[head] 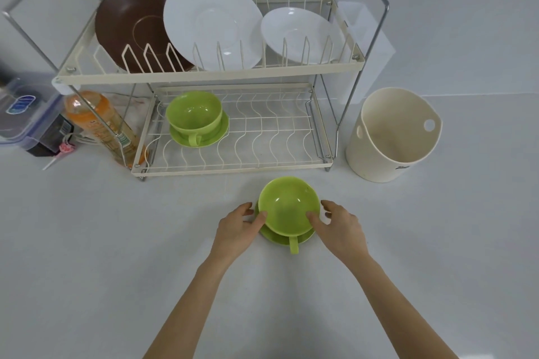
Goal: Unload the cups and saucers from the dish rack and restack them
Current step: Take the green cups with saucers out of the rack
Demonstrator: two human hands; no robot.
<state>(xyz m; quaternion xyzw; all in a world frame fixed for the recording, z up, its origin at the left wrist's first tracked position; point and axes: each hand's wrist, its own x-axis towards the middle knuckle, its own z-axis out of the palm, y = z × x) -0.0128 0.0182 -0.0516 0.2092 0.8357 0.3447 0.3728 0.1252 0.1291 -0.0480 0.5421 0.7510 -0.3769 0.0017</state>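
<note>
A green cup (288, 205) sits on a green saucer (277, 237) on the table in front of the dish rack (210, 73), its handle pointing toward me. My left hand (237, 226) holds the set on its left side, thumb on the cup's wall. My right hand (339, 226) holds the right side, thumb on the cup. A second green cup (194, 114) stands on its own green saucer (213, 137) on the rack's lower shelf, at the left.
The upper shelf holds a brown plate (131, 26), a large white plate (213, 20) and a small white plate (300, 35). A cream bucket (390, 137) stands right of the rack. An orange bottle (99, 125) and a plastic box (26, 114) are at the left.
</note>
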